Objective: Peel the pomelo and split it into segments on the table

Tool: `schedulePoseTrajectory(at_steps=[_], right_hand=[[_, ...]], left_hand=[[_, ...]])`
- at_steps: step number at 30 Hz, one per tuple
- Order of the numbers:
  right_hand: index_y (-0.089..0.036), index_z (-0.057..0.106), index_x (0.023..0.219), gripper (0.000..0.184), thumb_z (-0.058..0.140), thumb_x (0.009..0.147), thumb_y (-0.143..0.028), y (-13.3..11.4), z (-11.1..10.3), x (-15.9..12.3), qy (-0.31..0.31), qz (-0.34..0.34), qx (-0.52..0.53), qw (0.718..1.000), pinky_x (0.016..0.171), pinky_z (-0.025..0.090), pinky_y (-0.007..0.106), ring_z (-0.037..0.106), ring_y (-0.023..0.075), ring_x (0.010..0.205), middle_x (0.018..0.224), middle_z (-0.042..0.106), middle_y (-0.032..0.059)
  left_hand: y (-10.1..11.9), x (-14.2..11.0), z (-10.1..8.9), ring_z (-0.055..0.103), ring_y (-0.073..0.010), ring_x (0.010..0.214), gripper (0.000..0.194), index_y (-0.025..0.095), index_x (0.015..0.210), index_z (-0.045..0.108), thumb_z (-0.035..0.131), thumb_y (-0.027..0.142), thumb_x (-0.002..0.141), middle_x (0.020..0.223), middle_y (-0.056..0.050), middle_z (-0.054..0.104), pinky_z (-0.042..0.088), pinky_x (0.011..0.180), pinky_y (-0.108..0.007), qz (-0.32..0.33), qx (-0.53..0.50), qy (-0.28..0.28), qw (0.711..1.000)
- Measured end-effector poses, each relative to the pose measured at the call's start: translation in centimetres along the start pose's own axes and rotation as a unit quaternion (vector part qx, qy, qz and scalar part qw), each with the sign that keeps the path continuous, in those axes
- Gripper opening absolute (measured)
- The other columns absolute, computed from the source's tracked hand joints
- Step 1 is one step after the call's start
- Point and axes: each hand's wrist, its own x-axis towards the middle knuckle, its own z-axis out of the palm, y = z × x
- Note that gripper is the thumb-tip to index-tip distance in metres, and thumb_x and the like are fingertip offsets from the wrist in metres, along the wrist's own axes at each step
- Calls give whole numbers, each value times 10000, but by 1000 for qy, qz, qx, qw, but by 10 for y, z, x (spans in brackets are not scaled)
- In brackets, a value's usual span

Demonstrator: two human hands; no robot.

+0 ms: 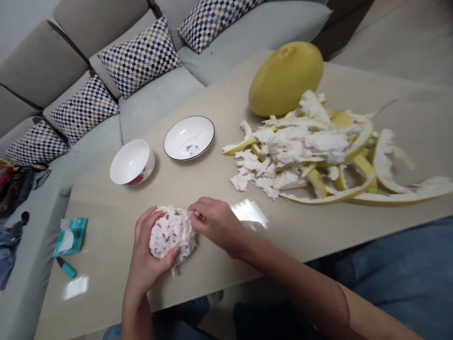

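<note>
A peeled pomelo [171, 233], white pith over it with reddish flesh showing through in patches, is held just above the near part of the table. My left hand [146, 245] wraps around its left side, thumb across the front. At its upper right edge, my right hand [215, 222] pinches a bit of white pith, fingertips pressed together. Most of that bit is hidden by the fingers. To the right lies a heap of yellow and white pomelo peel [304, 146] with torn pith.
A whole yellow pomelo [286, 78] stands behind the peel. A white bowl [132, 163] and a shallow dark-rimmed plate [189, 137] sit beyond my hands. At the left are a teal tissue pack [72, 236] and a teal-capped pen [66, 268]. A grey sofa [155, 101] borders the table [106, 283].
</note>
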Motion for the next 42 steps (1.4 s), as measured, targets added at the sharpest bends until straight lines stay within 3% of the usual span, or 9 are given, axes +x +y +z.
schedulePoseTrajectory(at_steps=[4,9,13,16,19,22,25,34,42], right_hand=[[-190,748,904,191,567,880,-133,9,-34,9,98,25,3,995,669,533,276,663,155,716,834,737,50],[-188,700,1173,393,457,887,-71,30,-95,14,148,-14,-205,967,865,544,446,677,261,971,1043,730,115],[-128,682,1187,403,461,862,-39,29,-113,12,173,-36,-308,935,977,476,554,601,350,1149,1209,671,202],[-162,697,1128,308,479,923,-89,12,-97,3,141,-62,-258,954,869,533,473,660,291,976,1042,731,152],[-178,711,1005,213,511,946,-134,-9,-63,-11,69,-76,-165,981,766,544,374,673,222,816,887,749,88],[-178,695,975,118,591,922,-191,-23,-28,-27,-3,-35,-85,996,744,544,323,678,201,810,882,737,68],[-167,675,1019,165,672,867,-231,-29,-5,-41,-21,-1,-62,998,749,548,320,683,211,837,926,724,82],[-173,645,900,97,640,803,-184,-36,4,-40,-38,-2,-169,985,644,486,296,661,212,762,854,691,65],[-188,596,770,138,522,854,-109,-31,19,-40,34,-37,-266,963,542,344,301,578,173,616,696,635,34]], left_hand=[[-3,-2,1,445,-335,1361,671,284,1374,460,706,494,787,1446,-123,464,381,1124,-544,6,-9,8,1000],[-6,-3,2,417,-326,1390,717,283,1418,429,714,473,789,1472,-122,444,358,1146,-534,12,-11,3,1000],[-7,-4,2,407,-325,1398,757,290,1447,400,725,462,785,1480,-119,433,357,1148,-530,12,-16,1,1000],[-6,-4,1,405,-326,1399,746,293,1439,407,723,470,787,1487,-119,427,352,1150,-538,9,-19,-2,1000],[-4,-3,1,413,-324,1394,701,292,1414,431,712,469,796,1483,-118,430,358,1146,-538,0,-19,1,1000],[-1,-3,3,417,-322,1390,669,289,1392,448,709,457,800,1474,-115,438,379,1136,-531,-14,-20,10,1000],[2,-3,4,422,-316,1386,658,291,1388,445,710,433,803,1466,-109,441,399,1125,-519,-26,-18,19,999],[5,-3,6,429,-310,1374,659,293,1376,452,725,389,784,1452,-100,452,382,1137,-519,-31,-7,27,999],[10,0,8,432,-306,1368,642,274,1365,465,718,361,781,1431,-109,465,361,1152,-518,-33,-3,30,999]])
